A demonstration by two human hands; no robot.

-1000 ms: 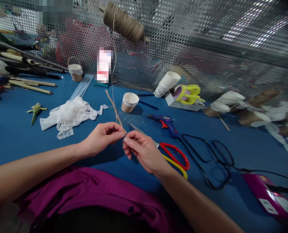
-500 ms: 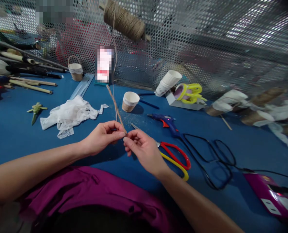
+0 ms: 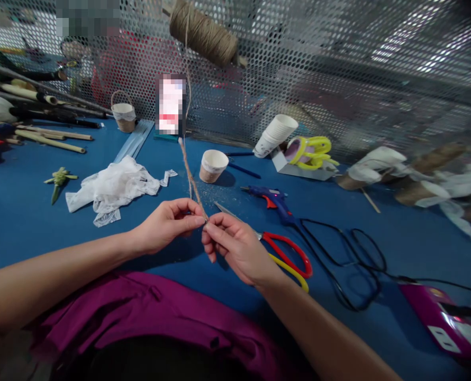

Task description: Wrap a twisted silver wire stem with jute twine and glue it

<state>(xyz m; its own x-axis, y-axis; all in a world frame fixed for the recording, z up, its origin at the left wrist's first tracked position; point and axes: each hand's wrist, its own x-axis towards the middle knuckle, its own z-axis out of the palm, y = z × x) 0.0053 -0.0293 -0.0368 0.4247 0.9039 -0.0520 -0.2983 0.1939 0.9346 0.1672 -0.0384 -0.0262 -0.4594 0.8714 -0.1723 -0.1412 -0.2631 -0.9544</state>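
Observation:
Between its thumb and fingers my left hand (image 3: 172,225) pinches the lower end of a thin twine-wrapped rod (image 3: 188,169), which points up and away from me. My right hand (image 3: 237,246) meets it there, its thumb and fingertips closed on the same end; the very tip is mostly hidden. A loose strand of twine (image 3: 188,95) runs from the jute spool (image 3: 204,34) above down behind the rod toward my hands. Just beyond them stands a small paper cup (image 3: 213,166), its lower part wrapped in twine. Scissors (image 3: 287,254) with red and yellow handles lie partly under my right hand.
Right of my hands lies a blue glue gun (image 3: 271,201) with its black cable (image 3: 338,262) leading to a purple power strip (image 3: 442,317). White lace (image 3: 116,185) is heaped at left. Stacked paper cups (image 3: 275,135) and a small basket (image 3: 123,117) stand near the mesh panel.
The rod's upper end has swung slightly to the right, closer to the hanging strand. My right hand has turned a little, its fingers still at the rod's lower end. The left hand has barely moved.

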